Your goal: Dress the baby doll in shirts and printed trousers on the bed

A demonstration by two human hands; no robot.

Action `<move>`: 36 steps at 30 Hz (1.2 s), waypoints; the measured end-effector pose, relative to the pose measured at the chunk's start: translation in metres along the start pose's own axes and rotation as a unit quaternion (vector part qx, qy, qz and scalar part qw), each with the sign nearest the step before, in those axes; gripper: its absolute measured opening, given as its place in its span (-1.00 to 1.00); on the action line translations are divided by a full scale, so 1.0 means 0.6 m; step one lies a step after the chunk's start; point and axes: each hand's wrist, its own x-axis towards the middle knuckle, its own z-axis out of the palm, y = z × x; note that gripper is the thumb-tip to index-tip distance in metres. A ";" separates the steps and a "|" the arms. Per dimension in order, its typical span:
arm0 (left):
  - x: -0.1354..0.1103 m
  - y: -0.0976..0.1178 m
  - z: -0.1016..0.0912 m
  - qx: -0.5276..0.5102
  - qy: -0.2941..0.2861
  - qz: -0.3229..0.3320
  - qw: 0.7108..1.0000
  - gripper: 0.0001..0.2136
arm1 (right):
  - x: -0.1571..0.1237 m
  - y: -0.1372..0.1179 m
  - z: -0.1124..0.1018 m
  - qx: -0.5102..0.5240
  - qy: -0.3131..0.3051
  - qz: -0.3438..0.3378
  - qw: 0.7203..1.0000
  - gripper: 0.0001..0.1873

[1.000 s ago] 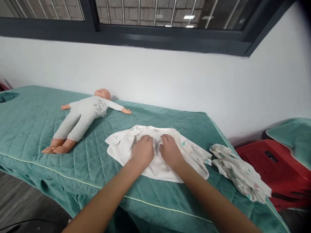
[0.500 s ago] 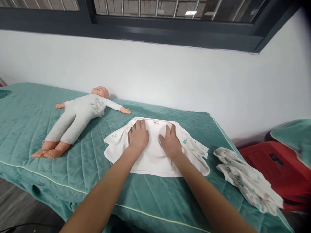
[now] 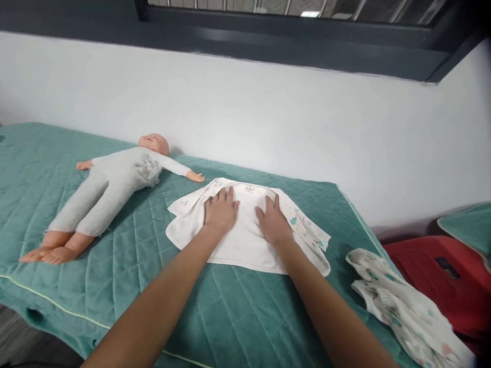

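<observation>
A white baby shirt (image 3: 245,245) with small green prints on its sleeves lies spread on the green quilted cover (image 3: 141,296). My left hand (image 3: 221,212) rests flat on the shirt's left upper part, fingers outstretched toward the collar. On the right upper part lies my right hand (image 3: 274,222), also with fingers apart. Neither hand grips the cloth. To the left, a baby doll (image 3: 118,179) in a pale grey-white body suit lies on its back, arms spread, its one hand close to the shirt's left sleeve.
A crumpled printed white garment (image 3: 406,306) lies at the cover's right edge. Beyond it stands a red plastic object (image 3: 429,271), partly under another green cloth (image 3: 468,230). A white wall (image 3: 245,112) with a dark window frame (image 3: 230,43) runs behind the bed.
My view has shifted a little downward and closer. Both hands stay on the shirt in nearly the same places, fingers still spread. The shirt, doll and crumpled garment show no clear movement of their own.
</observation>
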 end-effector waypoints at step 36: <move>-0.099 -0.082 -0.051 -0.109 0.092 0.141 0.980 -0.63 | -0.003 -0.104 0.008 -0.014 -0.025 -0.189 0.982 -0.49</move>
